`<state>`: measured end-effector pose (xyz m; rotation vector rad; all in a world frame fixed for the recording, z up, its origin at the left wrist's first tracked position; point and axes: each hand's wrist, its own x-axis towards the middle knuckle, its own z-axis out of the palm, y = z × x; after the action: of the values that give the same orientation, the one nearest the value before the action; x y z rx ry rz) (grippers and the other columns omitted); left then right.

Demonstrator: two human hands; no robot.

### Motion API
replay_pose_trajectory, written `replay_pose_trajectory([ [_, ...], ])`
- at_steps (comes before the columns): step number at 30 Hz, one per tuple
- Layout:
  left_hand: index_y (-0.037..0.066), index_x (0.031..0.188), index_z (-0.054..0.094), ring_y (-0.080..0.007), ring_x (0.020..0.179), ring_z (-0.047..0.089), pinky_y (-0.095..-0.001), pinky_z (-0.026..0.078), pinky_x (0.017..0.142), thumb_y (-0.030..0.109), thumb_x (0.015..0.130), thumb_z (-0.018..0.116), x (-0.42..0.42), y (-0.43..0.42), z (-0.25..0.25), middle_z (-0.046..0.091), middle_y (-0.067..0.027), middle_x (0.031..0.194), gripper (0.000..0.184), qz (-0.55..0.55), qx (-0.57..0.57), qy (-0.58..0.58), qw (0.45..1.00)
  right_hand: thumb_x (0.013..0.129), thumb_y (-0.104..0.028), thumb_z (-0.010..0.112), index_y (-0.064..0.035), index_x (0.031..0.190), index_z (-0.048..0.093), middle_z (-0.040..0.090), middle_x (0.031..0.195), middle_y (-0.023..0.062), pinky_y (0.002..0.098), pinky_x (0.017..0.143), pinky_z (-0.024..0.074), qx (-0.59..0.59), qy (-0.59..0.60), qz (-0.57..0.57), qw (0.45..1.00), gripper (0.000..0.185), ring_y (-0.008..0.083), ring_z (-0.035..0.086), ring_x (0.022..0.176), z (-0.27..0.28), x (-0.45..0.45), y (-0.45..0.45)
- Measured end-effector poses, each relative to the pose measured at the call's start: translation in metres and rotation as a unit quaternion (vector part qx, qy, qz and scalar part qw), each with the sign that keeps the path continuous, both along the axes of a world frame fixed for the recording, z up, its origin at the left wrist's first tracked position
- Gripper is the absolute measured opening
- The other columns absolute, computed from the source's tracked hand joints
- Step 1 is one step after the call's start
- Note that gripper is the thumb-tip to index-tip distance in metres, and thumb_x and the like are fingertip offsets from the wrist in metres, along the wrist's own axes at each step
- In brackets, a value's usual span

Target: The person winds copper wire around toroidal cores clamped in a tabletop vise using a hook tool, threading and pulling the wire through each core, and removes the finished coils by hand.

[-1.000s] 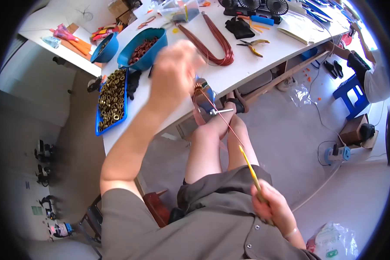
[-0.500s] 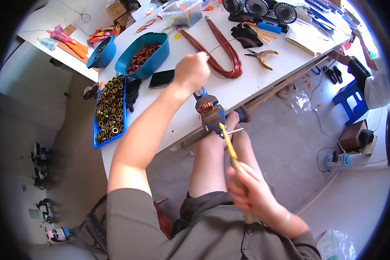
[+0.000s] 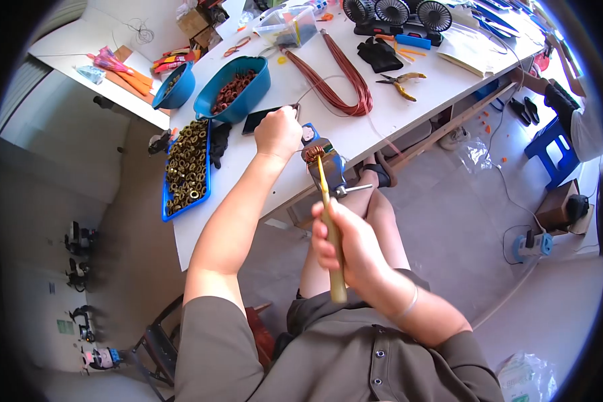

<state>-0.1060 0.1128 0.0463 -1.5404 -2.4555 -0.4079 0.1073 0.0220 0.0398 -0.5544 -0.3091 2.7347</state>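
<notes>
A small ring core wound with copper wire point(image 3: 312, 153) sits at the jaws of a blue bench vise point(image 3: 338, 175) on the table's edge. My right hand point(image 3: 352, 244) is wrapped round a hook-like hand tool point(image 3: 337, 258) with a wooden handle and a thin yellow shaft. The shaft's tip is at the wound ring; whether it goes inside cannot be seen. Just beyond the vise, my left hand point(image 3: 279, 134) is closed in a fist, with a thin copper wire point(image 3: 309, 92) running from it. Beside that fist lies a dark phone point(image 3: 253, 122).
A blue tray point(image 3: 187, 167) of brass-coloured rings and a teal basin point(image 3: 253, 90) of reddish rings stand left. Behind lie a copper wire bundle point(image 3: 355, 90), pliers point(image 3: 402, 84), a black glove point(image 3: 379, 55) and small fans point(image 3: 392, 12). Another person point(image 3: 586, 130) is at far right.
My right hand has raised the tool, bringing its tip from the vise's front up to the wound ring. My left fist has come down and left, toward the phone. The view has shifted slightly.
</notes>
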Motion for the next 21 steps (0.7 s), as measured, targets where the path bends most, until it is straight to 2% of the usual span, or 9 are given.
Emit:
replay_pose_trajectory([
  [5, 0.008, 0.084, 0.065, -0.0364, 0.082, 0.063, -0.0453, 0.050, 0.071, 0.022, 0.083, 0.048, 0.002, -0.013, 0.000, 0.065, -0.0192, 0.084, 0.022, 0.026, -0.039, 0.003, 0.999, 0.095, -0.034, 0.039, -0.0109, 0.097, 0.048, 0.040, 0.066, -0.0044, 0.0198, 0.039, 0.0228, 0.026, 0.037, 0.050, 0.998, 0.025, 0.0039, 0.028, 0.045, -0.011, -0.007, 0.041],
  [8, 0.008, 0.086, 0.065, -0.0368, 0.082, 0.063, -0.0457, 0.050, 0.072, 0.021, 0.082, 0.047, 0.009, -0.012, 0.004, 0.066, -0.0192, 0.084, 0.022, 0.040, -0.040, 0.003, 0.998, 0.095, -0.033, 0.041, -0.0124, 0.095, 0.047, 0.035, 0.064, -0.0052, 0.0181, 0.038, 0.0184, 0.109, 0.011, 0.080, 0.991, 0.022, 0.0022, 0.025, 0.045, -0.019, 0.025, 0.040],
  [12, 0.006, 0.088, 0.065, -0.0370, 0.085, 0.063, -0.0467, 0.050, 0.074, 0.023, 0.083, 0.046, 0.008, 0.000, 0.015, 0.065, -0.0198, 0.088, 0.026, 0.045, -0.034, 0.034, 0.998, 0.097, -0.032, 0.040, -0.0150, 0.098, 0.048, 0.031, 0.063, -0.0060, 0.0168, 0.038, 0.0162, 0.133, 0.017, 0.022, 0.991, 0.019, 0.0018, 0.021, 0.045, -0.024, 0.023, 0.015],
  [13, 0.004, 0.085, 0.064, -0.0359, 0.074, 0.064, -0.0460, 0.050, 0.069, 0.025, 0.085, 0.046, 0.007, 0.007, 0.016, 0.065, -0.0187, 0.080, 0.027, 0.000, 0.064, 0.005, 0.998, 0.097, -0.032, 0.040, -0.0151, 0.098, 0.048, 0.031, 0.062, -0.0062, 0.0168, 0.038, 0.0158, 0.130, 0.017, 0.018, 0.991, 0.019, 0.0017, 0.021, 0.045, -0.026, 0.027, 0.011],
  [15, 0.002, 0.076, 0.060, -0.0277, 0.057, 0.062, -0.0399, 0.050, 0.059, 0.026, 0.087, 0.049, 0.003, 0.025, 0.023, 0.062, -0.0159, 0.065, 0.028, -0.034, 0.067, -0.218, 0.973, 0.096, -0.034, 0.041, -0.0161, 0.099, 0.048, 0.031, 0.062, -0.0063, 0.0172, 0.037, 0.0150, 0.118, 0.023, 0.027, 0.992, 0.020, 0.0019, 0.021, 0.045, -0.028, 0.039, 0.007],
  [16, 0.001, 0.075, 0.055, -0.0189, 0.047, 0.056, -0.0328, 0.046, 0.050, 0.024, 0.090, 0.051, 0.023, 0.020, 0.031, 0.056, -0.0107, 0.054, 0.027, -0.018, 0.092, -0.363, 0.927, 0.096, -0.035, 0.041, -0.0164, 0.099, 0.048, 0.030, 0.061, -0.0061, 0.0174, 0.037, 0.0150, 0.122, 0.029, 0.029, 0.992, 0.020, 0.0019, 0.021, 0.044, -0.031, 0.047, 0.003],
  [18, 0.000, 0.079, 0.053, -0.0155, 0.047, 0.055, -0.0299, 0.044, 0.049, 0.022, 0.092, 0.049, 0.035, 0.001, 0.033, 0.056, -0.0094, 0.054, 0.026, -0.107, 0.010, -0.395, 0.912, 0.096, -0.035, 0.042, -0.0163, 0.099, 0.048, 0.031, 0.060, -0.0053, 0.0187, 0.037, 0.0154, 0.099, 0.034, 0.051, 0.993, 0.020, 0.0029, 0.022, 0.044, -0.035, 0.075, -0.009],
  [20, -0.003, 0.090, 0.053, -0.0206, 0.059, 0.060, -0.0322, 0.048, 0.059, 0.020, 0.088, 0.058, 0.030, -0.022, 0.024, 0.058, -0.0122, 0.060, 0.023, -0.154, 0.089, -0.205, 0.962, 0.096, -0.034, 0.042, -0.0150, 0.098, 0.048, 0.031, 0.060, -0.0052, 0.0194, 0.036, 0.0164, 0.065, 0.009, 0.066, 0.996, 0.020, 0.0030, 0.023, 0.044, -0.052, 0.123, -0.027],
  [21, -0.005, 0.096, 0.054, -0.0267, 0.077, 0.061, -0.0367, 0.048, 0.071, 0.017, 0.083, 0.063, 0.049, -0.041, 0.034, 0.062, -0.0124, 0.073, 0.027, -0.166, 0.060, -0.128, 0.976, 0.096, -0.033, 0.043, -0.0131, 0.097, 0.049, 0.033, 0.060, -0.0049, 0.0193, 0.036, 0.0172, 0.072, -0.035, 0.067, 0.995, 0.021, 0.0033, 0.024, 0.043, -0.045, 0.141, -0.035],
])
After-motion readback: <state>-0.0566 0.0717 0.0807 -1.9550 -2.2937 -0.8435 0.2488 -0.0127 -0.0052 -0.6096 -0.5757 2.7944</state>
